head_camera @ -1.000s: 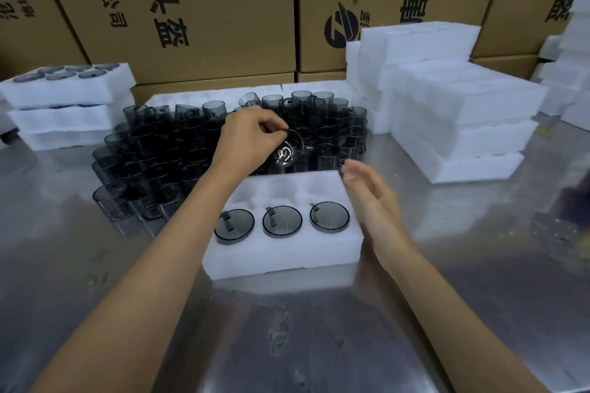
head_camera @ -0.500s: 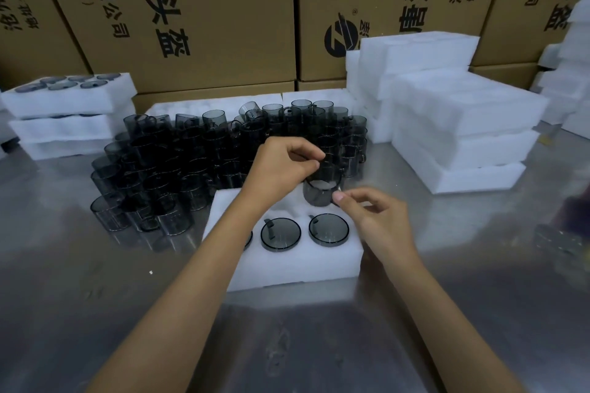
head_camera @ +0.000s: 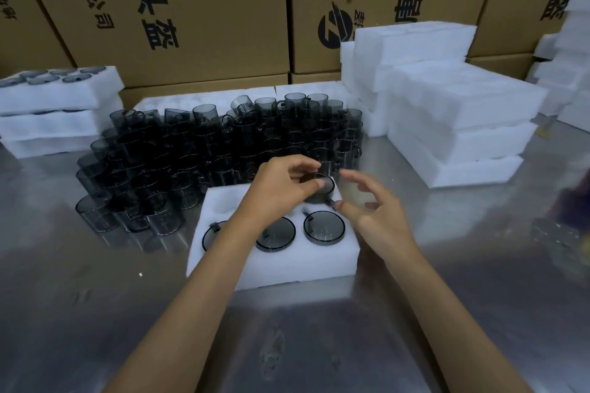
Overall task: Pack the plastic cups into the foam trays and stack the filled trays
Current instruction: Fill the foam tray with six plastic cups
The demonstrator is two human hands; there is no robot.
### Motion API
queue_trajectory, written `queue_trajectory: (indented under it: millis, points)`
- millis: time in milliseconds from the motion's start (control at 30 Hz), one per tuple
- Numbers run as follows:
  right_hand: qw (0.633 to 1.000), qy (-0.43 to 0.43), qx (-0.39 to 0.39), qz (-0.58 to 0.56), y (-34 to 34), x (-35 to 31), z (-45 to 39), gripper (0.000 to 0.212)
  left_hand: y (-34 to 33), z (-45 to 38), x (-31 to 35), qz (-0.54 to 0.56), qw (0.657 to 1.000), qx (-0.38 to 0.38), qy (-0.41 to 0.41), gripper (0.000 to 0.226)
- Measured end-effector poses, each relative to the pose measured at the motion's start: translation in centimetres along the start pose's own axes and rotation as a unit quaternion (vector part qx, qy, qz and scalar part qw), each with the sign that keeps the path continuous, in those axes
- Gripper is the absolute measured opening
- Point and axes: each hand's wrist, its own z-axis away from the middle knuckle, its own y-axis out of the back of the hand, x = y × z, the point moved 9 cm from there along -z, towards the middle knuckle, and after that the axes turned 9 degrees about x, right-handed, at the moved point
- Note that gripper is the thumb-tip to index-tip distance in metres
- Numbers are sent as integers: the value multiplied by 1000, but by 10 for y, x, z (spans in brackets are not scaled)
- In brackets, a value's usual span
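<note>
Item: smoked plastic cup (head_camera: pixel 319 189), thin-walled, likely light, rigid and slick; best held at the rim. My left hand (head_camera: pixel 281 190) pinches its rim over the foam tray (head_camera: pixel 274 268); my right hand (head_camera: pixel 372 217) hovers beside it, fingers loose, holding nothing.

Smoky plastic cup (head_camera: pixel 319 189) upright, half-sunk in white foam tray (head_camera: pixel 271 268)'s back-right pocket
</note>
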Motion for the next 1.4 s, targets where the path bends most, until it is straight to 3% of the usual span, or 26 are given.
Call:
queue_trajectory:
  millis: [100,200,500,700,833,1200,1400]
  points:
    - [992,56,-84,77,-14,-1,2,45,-2,4,0,-49,999,-10,-19,36]
    - [988,28,-118,95,-20,10,6,38,-2,9,-3,-121,992,-12,-30,39]
    - [994,-54,-99,11,-21,24,8,35,-3,15,-3,-130,991,-23,-27,33]
    - [993,-65,-98,-4,-20,20,10,32,60,6,-17,-156,976,152,22,31]
    - [992,-70,-103,-28,-21,16,13,32,94,1,-56,-187,968,136,97,37]
    - [992,-87,-78,-41,-16,17,12,41,107,1,-72,-189,965,161,90,16]
    - [993,-97,-35,-51,-8,15,13,38,108,10,-85,-213,952,136,170,24]
